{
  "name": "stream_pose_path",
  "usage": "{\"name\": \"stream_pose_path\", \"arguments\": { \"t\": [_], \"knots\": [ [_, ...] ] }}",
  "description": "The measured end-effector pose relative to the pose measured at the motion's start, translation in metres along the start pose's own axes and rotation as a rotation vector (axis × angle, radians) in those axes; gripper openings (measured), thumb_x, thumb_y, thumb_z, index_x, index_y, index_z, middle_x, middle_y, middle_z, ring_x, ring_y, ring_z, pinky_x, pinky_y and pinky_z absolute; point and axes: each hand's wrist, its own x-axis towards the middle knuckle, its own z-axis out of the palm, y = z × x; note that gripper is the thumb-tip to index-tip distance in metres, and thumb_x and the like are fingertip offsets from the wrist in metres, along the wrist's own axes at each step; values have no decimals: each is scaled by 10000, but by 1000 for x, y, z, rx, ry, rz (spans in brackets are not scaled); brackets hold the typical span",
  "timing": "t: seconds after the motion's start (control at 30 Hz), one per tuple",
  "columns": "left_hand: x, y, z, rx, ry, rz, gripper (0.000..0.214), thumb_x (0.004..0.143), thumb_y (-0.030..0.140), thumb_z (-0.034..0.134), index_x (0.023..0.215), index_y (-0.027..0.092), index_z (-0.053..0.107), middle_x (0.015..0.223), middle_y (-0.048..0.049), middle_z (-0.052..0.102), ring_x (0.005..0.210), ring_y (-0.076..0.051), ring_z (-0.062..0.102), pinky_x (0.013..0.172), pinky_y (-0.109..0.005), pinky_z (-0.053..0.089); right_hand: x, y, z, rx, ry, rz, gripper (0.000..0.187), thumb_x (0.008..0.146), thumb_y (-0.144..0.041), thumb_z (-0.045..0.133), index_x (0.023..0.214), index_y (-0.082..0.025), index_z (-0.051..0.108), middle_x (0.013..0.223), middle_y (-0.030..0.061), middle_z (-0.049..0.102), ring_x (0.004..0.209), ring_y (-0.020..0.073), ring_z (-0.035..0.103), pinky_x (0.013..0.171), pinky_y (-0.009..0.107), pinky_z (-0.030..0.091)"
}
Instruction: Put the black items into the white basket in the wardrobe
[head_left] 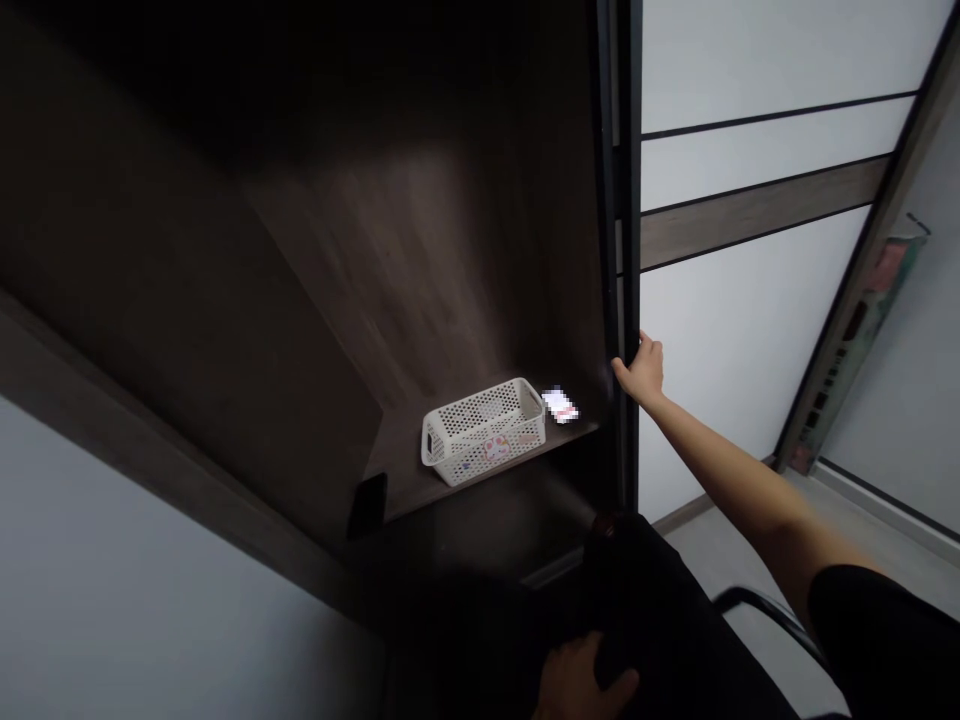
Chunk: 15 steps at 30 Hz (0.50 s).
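Gripping the dark cabinet's upright edge (628,250) firmly at three o'clock with our right hand (641,372), we rest our left hand (583,680), fingers spread, on what seems a black bag (645,600) at six o'clock.

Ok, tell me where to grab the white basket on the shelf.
Grip the white perforated plastic basket by the rim of its short end at the left of the view, coming from the front left. That end stands free on the dark shelf, while the other end sits close to a blurred white item and the dark upright edge that your right hand holds.
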Motion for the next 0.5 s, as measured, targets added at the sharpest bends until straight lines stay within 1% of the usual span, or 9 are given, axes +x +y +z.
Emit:
{"name": "stream_pose_path", "arguments": {
  "t": [0.1, 0.23, 0.4, 0.5],
  "knots": [
    [0, 3, -4, -3, 3, 46, 850, 905, 682, 481, 1574, 166, 576, 1571, -132, 621, 1469, -341, 555, 1265, -470, 359, -2, -1, 2, 18, 4, -1, 748, 803, -393, 589, 1487, -145, 417, 1297, 174, 504, 1246, 361, 505, 1090, 568, 491],
    [-3, 9, -8, -15, 22, 77, 800, 899, 701, 504, 1509, 199, 635, 1489, -130, 687, 1398, -359, 613, 1221, -484, 411, -8, -1, 8, 43, -26, -45, 743, 798, -377, 589, 1484, -151, 410, 1283, 168, 501, 1221, 355, 509, 1075, 578, 503],
    [-5, 9, -3, -61, 57, 107, 797, 893, 699, 560, 1504, 194, 636, 1481, -146, 688, 1396, -365, 613, 1236, -521, 398, -26, -8, 22, 89, -58, -118, 768, 805, -356, 579, 1518, -170, 365, 1321, 166, 482, 1226, 359, 507, 1086, 617, 493],
    [-5, 2, -2, -105, 97, 124, 769, 891, 672, 598, 1503, 209, 634, 1507, -129, 670, 1421, -359, 589, 1259, -537, 379, -40, -19, 30, 114, -101, -172, 775, 827, -305, 554, 1556, -150, 343, 1295, 165, 491, 1205, 347, 525, 1058, 588, 523]
  ]
}}
